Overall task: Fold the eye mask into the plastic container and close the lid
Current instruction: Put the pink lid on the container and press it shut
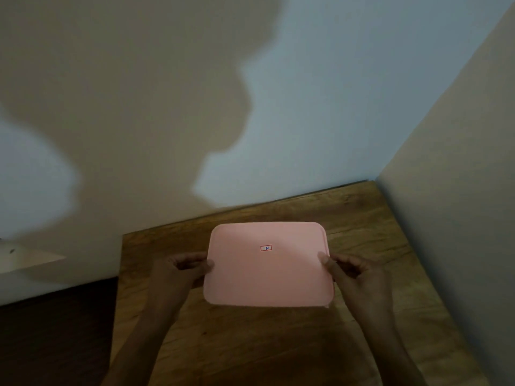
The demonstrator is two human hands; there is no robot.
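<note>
I look down on a pink lid (269, 264) lying flat and rectangular with rounded corners, over the middle of the wooden bench (362, 218). A small red-bordered sticker (265, 248) sits just above the lid's centre, toward twelve o'clock. My left hand (181, 270) grips the lid's nine o'clock edge, fingers curled in and the thumb pressed onto the top surface, so it is pinching that rim. My right hand (351, 270) does the same at the three o'clock edge, thumb on top and the other fingers folded under the side. Both forearms run in from six o'clock. A sliver of pale plastic at the lid's five o'clock corner may be the plastic container (328, 304), but I cannot tell whether the lid is seated on it or held just above. The eye mask is hidden from me; I cannot say where it lies. The bench butts into a corner of pale walls (139, 107) at twelve and three o'clock, with a broad shadow cast across the far wall. Dark floor (55, 338) shows at eight o'clock.
</note>
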